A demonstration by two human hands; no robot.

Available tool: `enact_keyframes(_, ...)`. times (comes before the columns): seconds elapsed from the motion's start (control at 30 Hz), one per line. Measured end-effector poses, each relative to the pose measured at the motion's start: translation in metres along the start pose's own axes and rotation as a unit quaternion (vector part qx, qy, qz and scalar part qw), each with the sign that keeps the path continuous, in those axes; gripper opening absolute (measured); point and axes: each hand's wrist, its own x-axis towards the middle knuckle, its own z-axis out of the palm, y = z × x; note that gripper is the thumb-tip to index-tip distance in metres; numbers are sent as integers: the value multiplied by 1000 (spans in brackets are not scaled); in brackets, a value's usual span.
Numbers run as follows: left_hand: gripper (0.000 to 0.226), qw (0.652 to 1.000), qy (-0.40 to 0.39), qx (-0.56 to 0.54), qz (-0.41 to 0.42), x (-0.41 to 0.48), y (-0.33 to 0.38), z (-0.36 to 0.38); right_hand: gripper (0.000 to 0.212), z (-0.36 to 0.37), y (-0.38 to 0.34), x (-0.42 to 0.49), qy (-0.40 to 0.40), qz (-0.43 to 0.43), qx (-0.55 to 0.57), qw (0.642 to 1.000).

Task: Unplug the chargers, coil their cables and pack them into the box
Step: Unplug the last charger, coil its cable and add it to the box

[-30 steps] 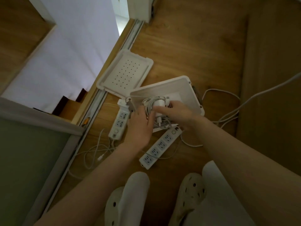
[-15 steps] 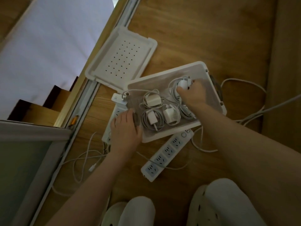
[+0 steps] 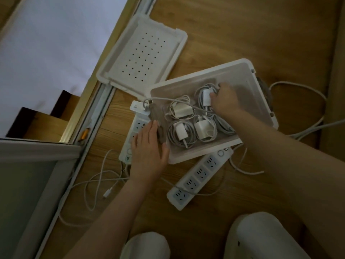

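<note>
A translucent white box (image 3: 261, 101) sits on the wooden floor with several white chargers in it, each wrapped in its coiled cable. My right hand (image 3: 225, 100) reaches into the box and holds one coiled charger (image 3: 205, 96) at the far side of the pile. My left hand (image 3: 149, 146) holds the box's near left wall, fingers straight along the outside and thumb on the rim. Another white charger (image 3: 137, 107) is still plugged into the power strip (image 3: 138, 126) left of the box, its cable arching over the box's corner.
The box's perforated white lid (image 3: 143, 55) lies upside down behind it. A second power strip (image 3: 199, 176) lies in front of the box. Loose white cables (image 3: 97, 182) trail on the floor to the left and right. My knees are at the bottom edge. A sliding door track runs along the left.
My right hand carried the coiled charger from the near side into the box's far side. My left hand let go of it and moved down to the box's left wall.
</note>
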Motion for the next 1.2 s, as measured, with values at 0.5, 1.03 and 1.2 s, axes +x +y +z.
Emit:
enact_keyframes(0.5,68,983,-117,30,-139,11,-80,-8,39,79,-138,-90,-64,-573,-351,738)
enact_keyframes(1.03,82,983,-155,41,-95,19,-99,-17,30,137,-140,-61,-105,-428,-757,482)
enact_keyframes(1.2,83,985,-132,77,-74,22,-87,-7,23,136,-140,-62,-114,-440,-745,489)
